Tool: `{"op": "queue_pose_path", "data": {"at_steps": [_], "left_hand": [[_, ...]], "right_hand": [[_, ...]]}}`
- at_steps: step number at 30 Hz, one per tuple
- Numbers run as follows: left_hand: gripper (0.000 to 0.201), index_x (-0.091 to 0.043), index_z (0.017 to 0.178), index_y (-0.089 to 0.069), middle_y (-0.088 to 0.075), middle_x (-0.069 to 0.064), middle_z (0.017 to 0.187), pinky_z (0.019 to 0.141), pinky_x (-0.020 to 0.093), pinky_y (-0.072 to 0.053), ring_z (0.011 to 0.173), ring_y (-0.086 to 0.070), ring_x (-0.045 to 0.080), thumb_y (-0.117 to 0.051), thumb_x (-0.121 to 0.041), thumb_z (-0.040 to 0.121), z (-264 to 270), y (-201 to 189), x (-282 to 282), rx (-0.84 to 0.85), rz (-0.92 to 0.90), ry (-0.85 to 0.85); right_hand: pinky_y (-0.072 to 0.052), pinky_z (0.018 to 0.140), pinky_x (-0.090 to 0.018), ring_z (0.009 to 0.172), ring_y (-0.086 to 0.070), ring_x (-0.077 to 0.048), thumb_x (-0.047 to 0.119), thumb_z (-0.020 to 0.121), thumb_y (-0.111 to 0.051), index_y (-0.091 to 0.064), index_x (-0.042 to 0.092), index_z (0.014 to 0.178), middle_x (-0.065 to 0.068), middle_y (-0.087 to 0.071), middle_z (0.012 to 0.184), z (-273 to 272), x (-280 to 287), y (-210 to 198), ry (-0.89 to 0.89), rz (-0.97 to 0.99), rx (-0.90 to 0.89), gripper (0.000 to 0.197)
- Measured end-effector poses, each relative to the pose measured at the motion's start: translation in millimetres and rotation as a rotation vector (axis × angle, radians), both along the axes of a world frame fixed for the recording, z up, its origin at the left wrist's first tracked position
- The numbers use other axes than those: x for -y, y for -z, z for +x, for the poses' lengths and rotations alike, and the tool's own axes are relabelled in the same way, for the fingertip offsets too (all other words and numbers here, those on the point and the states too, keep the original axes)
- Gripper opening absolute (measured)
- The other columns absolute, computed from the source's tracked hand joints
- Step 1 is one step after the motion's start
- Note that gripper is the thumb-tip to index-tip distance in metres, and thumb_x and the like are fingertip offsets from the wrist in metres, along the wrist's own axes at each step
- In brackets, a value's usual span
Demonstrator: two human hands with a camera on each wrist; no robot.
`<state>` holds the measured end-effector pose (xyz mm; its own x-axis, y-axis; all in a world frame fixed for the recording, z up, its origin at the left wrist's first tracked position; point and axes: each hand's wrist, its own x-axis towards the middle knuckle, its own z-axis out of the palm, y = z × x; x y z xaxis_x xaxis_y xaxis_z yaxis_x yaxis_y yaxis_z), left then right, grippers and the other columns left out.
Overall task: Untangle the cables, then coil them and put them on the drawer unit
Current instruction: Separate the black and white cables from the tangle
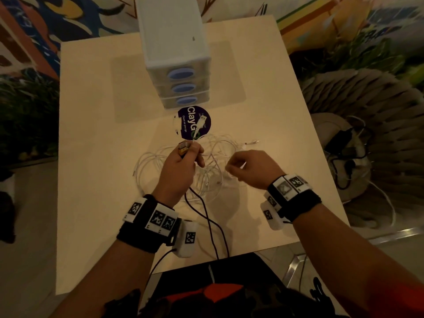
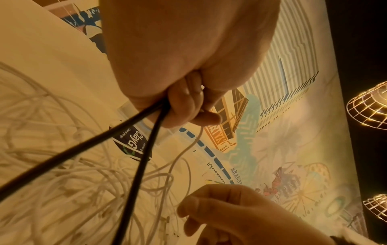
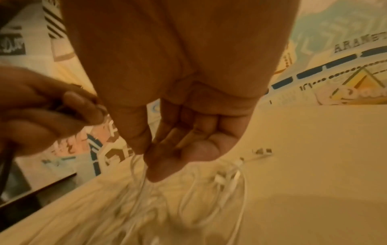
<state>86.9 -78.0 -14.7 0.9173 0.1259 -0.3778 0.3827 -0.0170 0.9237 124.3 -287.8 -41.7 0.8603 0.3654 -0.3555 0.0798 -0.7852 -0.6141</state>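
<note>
A tangle of thin white cables lies on the cream table in front of the white drawer unit. My left hand grips a doubled black cable and a white cable whose USB plug sticks up past the fist, beside a yellow-and-metal plug. To its right, my right hand pinches white strands between thumb and fingers just above the tangle. The black cable runs off the near table edge.
A round dark "ClayGo" sticker sits on the table before the drawer unit. A loose white connector lies right of the tangle. Dark cables and a bag are on the floor at right. Table edges are near on all sides.
</note>
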Motion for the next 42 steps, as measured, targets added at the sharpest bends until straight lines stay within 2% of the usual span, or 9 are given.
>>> {"op": "queue_pose_path", "data": {"at_steps": [5, 9, 13, 17, 21, 24, 32, 37, 42], "left_hand": [[0.028, -0.014, 0.091, -0.061, -0.061, 0.001, 0.067, 0.041, 0.022, -0.026, 0.045, -0.029, 0.012, -0.045, -0.028, 0.109, 2, -2, 0, -0.054, -0.062, -0.015], [0.029, -0.015, 0.09, -0.061, -0.06, 0.001, 0.068, 0.041, 0.021, -0.027, 0.044, -0.029, 0.011, -0.044, -0.028, 0.109, 4, -1, 0, -0.058, -0.068, -0.03], [0.028, -0.017, 0.093, -0.065, -0.06, -0.002, 0.067, 0.041, 0.022, -0.028, 0.042, -0.031, 0.009, -0.046, -0.031, 0.109, 6, 8, -4, -0.052, -0.004, -0.117], [0.038, -0.016, 0.104, -0.072, -0.058, -0.002, 0.067, 0.041, 0.022, -0.028, 0.041, -0.032, 0.008, -0.051, -0.048, 0.103, 6, 12, -5, -0.09, -0.013, -0.145], [0.039, -0.02, 0.107, -0.074, -0.066, -0.009, 0.068, 0.05, 0.02, -0.042, 0.049, -0.053, 0.004, -0.071, -0.054, 0.087, 2, 12, 4, -0.088, 0.122, 0.043], [0.031, -0.031, 0.106, -0.072, -0.069, -0.001, 0.072, 0.06, 0.021, -0.049, 0.062, -0.062, 0.004, -0.08, -0.05, 0.082, 1, 17, 12, -0.036, 0.283, 0.225], [0.011, -0.031, 0.091, -0.077, -0.067, -0.006, 0.063, 0.06, 0.026, -0.046, 0.062, -0.062, 0.006, -0.076, -0.041, 0.087, 4, 19, 17, 0.067, 0.501, 0.368], [0.027, -0.022, 0.084, -0.072, -0.067, 0.0, 0.068, 0.065, 0.032, -0.045, 0.071, -0.063, 0.014, -0.063, -0.044, 0.096, 10, 28, 11, 0.064, 0.654, 0.262], [0.035, -0.013, 0.087, -0.071, -0.069, 0.003, 0.078, 0.066, 0.031, -0.044, 0.078, -0.063, 0.019, -0.056, -0.042, 0.1, 15, 34, 5, 0.014, 0.588, 0.153]], "right_hand": [[-0.05, 0.078, -0.029, 0.085, -0.064, -0.01, 0.056, 0.089, -0.066, -0.067, 0.034, 0.112, 0.012, -0.071, 0.096, 2, -20, 17, -0.011, -0.023, -0.063, 0.032], [-0.052, 0.081, -0.031, 0.086, -0.064, -0.012, 0.047, 0.091, -0.068, -0.072, 0.027, 0.104, 0.007, -0.072, 0.098, 13, -29, 19, -0.034, -0.032, -0.044, 0.024], [-0.044, 0.077, -0.026, 0.09, -0.063, -0.013, 0.043, 0.096, -0.063, -0.068, 0.025, 0.105, 0.006, -0.071, 0.101, 11, -22, 15, -0.052, -0.014, -0.072, 0.021], [-0.055, 0.082, -0.036, 0.081, -0.069, -0.011, 0.043, 0.098, -0.058, -0.065, 0.026, 0.099, 0.008, -0.075, 0.085, 1, -7, 9, 0.013, 0.084, -0.134, 0.018], [-0.055, 0.081, -0.044, 0.077, -0.068, -0.018, 0.041, 0.099, -0.058, -0.065, 0.023, 0.097, 0.002, -0.072, 0.078, -6, -3, 4, 0.068, 0.164, -0.107, 0.019], [-0.055, 0.078, -0.047, 0.076, -0.068, -0.019, 0.038, 0.097, -0.059, -0.064, 0.026, 0.092, 0.003, -0.071, 0.074, -9, -5, 1, 0.102, 0.223, -0.078, 0.014], [-0.056, 0.082, -0.046, 0.074, -0.07, -0.01, 0.038, 0.095, -0.063, -0.071, 0.032, 0.094, 0.007, -0.074, 0.075, -6, 3, -2, 0.119, 0.285, -0.077, 0.01], [-0.056, 0.083, -0.035, 0.077, -0.07, -0.003, 0.036, 0.096, -0.063, -0.07, 0.036, 0.114, 0.014, -0.075, 0.075, -6, 7, -6, 0.117, 0.246, -0.078, 0.019], [-0.056, 0.087, -0.036, 0.08, -0.072, -0.003, 0.025, 0.097, -0.06, -0.065, 0.028, 0.104, 0.013, -0.077, 0.082, -11, 19, -4, 0.188, 0.266, -0.144, 0.009]]}}
